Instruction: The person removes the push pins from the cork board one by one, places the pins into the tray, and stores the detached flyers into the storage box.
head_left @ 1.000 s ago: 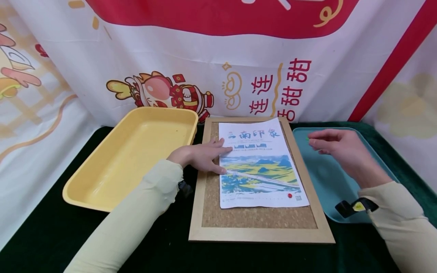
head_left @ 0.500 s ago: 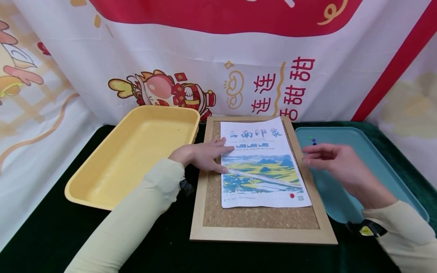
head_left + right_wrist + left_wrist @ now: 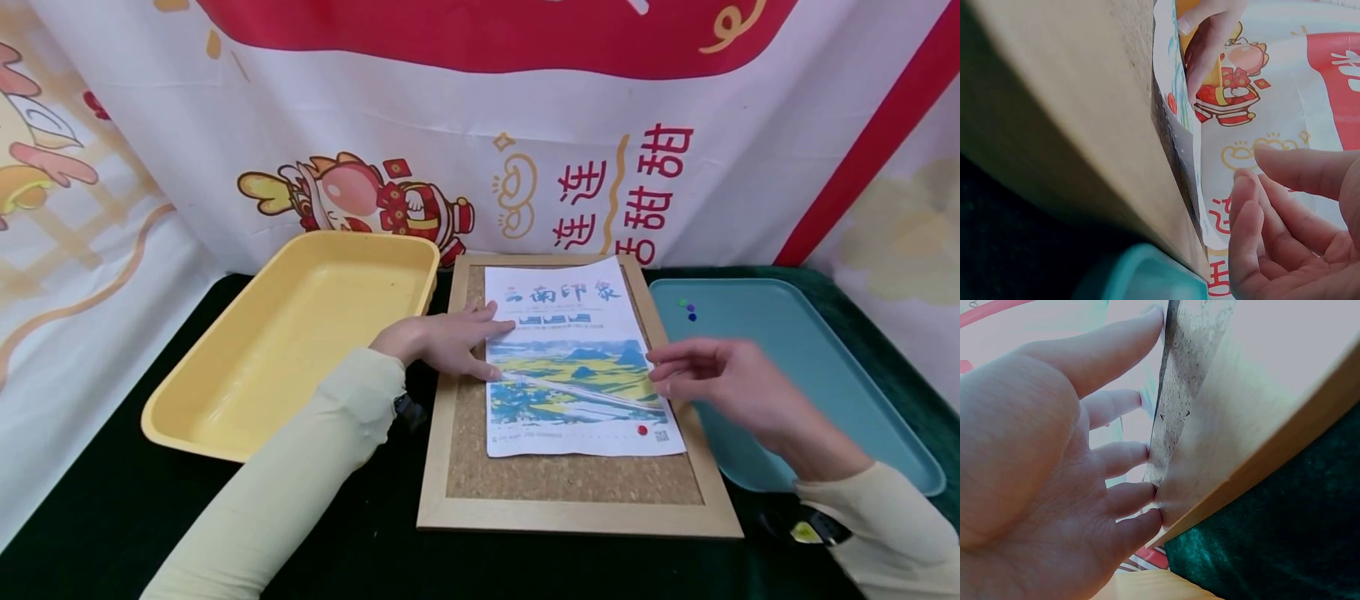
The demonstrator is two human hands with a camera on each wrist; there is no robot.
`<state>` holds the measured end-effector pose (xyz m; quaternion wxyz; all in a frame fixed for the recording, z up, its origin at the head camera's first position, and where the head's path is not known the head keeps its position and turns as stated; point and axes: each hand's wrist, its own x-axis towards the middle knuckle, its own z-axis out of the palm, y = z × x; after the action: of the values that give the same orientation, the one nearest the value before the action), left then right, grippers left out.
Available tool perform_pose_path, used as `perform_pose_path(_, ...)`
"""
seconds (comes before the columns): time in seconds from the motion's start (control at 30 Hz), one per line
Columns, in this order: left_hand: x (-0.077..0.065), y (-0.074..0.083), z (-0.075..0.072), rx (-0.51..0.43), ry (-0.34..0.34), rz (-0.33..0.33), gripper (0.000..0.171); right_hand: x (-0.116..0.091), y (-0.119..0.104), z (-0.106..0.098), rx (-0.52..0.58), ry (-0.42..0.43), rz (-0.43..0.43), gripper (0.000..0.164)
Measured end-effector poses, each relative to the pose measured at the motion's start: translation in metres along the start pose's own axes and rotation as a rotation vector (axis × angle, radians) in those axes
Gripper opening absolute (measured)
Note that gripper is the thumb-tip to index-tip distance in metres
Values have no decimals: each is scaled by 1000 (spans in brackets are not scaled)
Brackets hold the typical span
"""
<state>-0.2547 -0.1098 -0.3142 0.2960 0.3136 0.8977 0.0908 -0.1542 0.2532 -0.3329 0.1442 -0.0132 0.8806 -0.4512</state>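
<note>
A printed paper sheet (image 3: 570,400) with a landscape picture lies on a wood-framed cork board (image 3: 570,483). My left hand (image 3: 453,342) rests on its left side with fingers spread, also seen in the left wrist view. One red round thumbtack (image 3: 642,430) sits near the sheet's lower right corner. My right hand (image 3: 727,383) is by the sheet's right edge, over the board's frame. In the right wrist view its thumb (image 3: 1297,172) and bent fingers come close together; whether something small is between them cannot be seen.
A blue tray (image 3: 810,383) on the right holds several small tacks (image 3: 692,317), green and purple-blue, near its far left corner. A yellow tray (image 3: 300,350) stands on the left. Dark green cloth (image 3: 360,533) covers the table; a printed backdrop (image 3: 420,108) hangs behind.
My right hand has moved from the far left of the blue tray toward me and left, to the sheet's right edge. The tacks in the tray have come into sight. My left hand stays put.
</note>
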Motion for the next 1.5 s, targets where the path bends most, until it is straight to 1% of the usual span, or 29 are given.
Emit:
perform_pose_path(0.23, 0, 0, 0, -1, -2, -5, 84, -1, 2, 5, -57, -106, -45, 44)
perform_pose_path(0.37, 1, 0, 0, -7, -3, -4, 84, -1, 1, 7, -68, -152, -60, 42)
perform_pose_path(0.7, 1, -1, 1, -3, -2, -2, 84, 1, 2, 12, -63, -232, -41, 34)
perform_pose_path(0.9, 1, -1, 0, -7, -2, 1, 83, 0, 2, 14, -93, -232, -37, 32)
perform_pose_path(1.2, 0, 0, 0, -5, -6, -2, 83, -2, -1, 16, -165, -210, -70, 18)
perform_pose_path(1.5, -1, 0, 0, -14, -7, 2, 83, -3, -1, 19, -226, -189, -85, 11)
